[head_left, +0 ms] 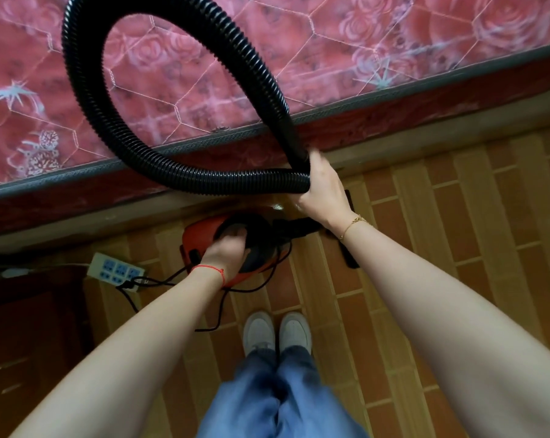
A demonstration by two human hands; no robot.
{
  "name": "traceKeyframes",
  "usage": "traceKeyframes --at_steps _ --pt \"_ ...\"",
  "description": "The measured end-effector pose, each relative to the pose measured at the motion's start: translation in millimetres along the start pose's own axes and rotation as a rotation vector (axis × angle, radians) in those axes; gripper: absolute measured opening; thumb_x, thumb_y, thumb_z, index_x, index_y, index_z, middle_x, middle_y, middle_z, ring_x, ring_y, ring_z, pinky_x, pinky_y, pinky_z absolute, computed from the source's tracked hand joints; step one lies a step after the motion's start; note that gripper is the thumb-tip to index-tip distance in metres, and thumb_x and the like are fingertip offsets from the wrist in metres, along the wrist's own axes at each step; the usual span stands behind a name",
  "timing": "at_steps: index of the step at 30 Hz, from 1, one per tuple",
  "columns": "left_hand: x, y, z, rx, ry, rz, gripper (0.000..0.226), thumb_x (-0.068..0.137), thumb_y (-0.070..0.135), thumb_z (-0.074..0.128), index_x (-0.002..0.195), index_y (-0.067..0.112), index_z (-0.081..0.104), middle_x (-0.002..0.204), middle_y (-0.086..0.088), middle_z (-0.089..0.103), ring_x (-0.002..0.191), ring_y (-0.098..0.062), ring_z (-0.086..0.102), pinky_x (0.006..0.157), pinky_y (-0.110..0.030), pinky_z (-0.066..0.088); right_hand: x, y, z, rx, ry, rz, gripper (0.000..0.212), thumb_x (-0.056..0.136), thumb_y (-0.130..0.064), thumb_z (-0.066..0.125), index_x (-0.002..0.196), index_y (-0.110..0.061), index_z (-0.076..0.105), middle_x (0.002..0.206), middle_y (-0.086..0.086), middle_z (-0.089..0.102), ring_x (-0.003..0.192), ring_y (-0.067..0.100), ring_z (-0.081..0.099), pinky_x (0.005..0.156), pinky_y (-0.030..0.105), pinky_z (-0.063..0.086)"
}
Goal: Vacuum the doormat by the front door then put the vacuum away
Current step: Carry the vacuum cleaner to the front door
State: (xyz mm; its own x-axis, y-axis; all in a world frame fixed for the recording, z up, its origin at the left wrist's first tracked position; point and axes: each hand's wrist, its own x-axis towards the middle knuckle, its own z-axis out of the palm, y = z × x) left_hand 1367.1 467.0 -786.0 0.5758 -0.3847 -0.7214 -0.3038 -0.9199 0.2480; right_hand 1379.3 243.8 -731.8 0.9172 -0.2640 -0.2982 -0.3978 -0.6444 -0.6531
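Beside the mattress (204, 74), your left hand (224, 254) curls round the handle of the red vacuum (204, 230), likely carrying it, while your right hand (322, 188) clamps the looped black hose (87, 99), gathered, probably so nothing drags. No doormat shows.

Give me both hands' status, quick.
Left hand: closed on the red vacuum's handle.
Right hand: closed on the looped black hose.

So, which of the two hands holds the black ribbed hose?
The right hand, with the gold bracelet, grips the black ribbed hose; the left hand holds the red vacuum body.
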Motion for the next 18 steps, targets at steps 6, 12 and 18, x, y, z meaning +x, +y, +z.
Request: traceKeyframes --at_steps 6,12,18 --pt "-20.7 14.1 -15.0 0.087 -0.02 0.032 0.049 0.101 0.022 0.044 0.145 0.009 0.029 0.131 -0.019 0.05 0.114 -0.037 0.054 0.084 -0.043 0.046 -24.2 -7.9 -31.3 0.085 0.039 -0.052 0.036 0.077 -0.027 0.07 0.095 -0.021 0.039 0.092 -0.005 0.05 0.073 0.016 0.053 0.051 0.027 0.036" --pt "-52.5 65.7 -55.7 0.158 0.003 0.145 0.034 0.1 0.021 0.047 0.131 0.007 0.04 0.115 -0.015 0.053 0.106 -0.034 0.054 0.079 -0.04 0.043 -58.1 -18.0 -94.1 0.033 0.15 0.03 0.033 0.078 -0.034 0.066 0.097 -0.02 0.043 0.091 -0.006 0.053 0.072 0.022 0.058 0.057 0.035 0.045" --pt "-81.5 122.8 -90.3 0.195 0.014 0.252 0.021 0.095 0.016 0.049 0.113 0.007 0.045 0.101 -0.013 0.054 0.097 -0.035 0.055 0.073 -0.042 0.043 -102.0 -16.2 -165.0 0.049 0.259 0.124 0.048 0.068 -0.038 0.08 0.096 -0.027 0.043 0.091 -0.01 0.053 0.073 0.018 0.061 0.056 0.036 0.05"
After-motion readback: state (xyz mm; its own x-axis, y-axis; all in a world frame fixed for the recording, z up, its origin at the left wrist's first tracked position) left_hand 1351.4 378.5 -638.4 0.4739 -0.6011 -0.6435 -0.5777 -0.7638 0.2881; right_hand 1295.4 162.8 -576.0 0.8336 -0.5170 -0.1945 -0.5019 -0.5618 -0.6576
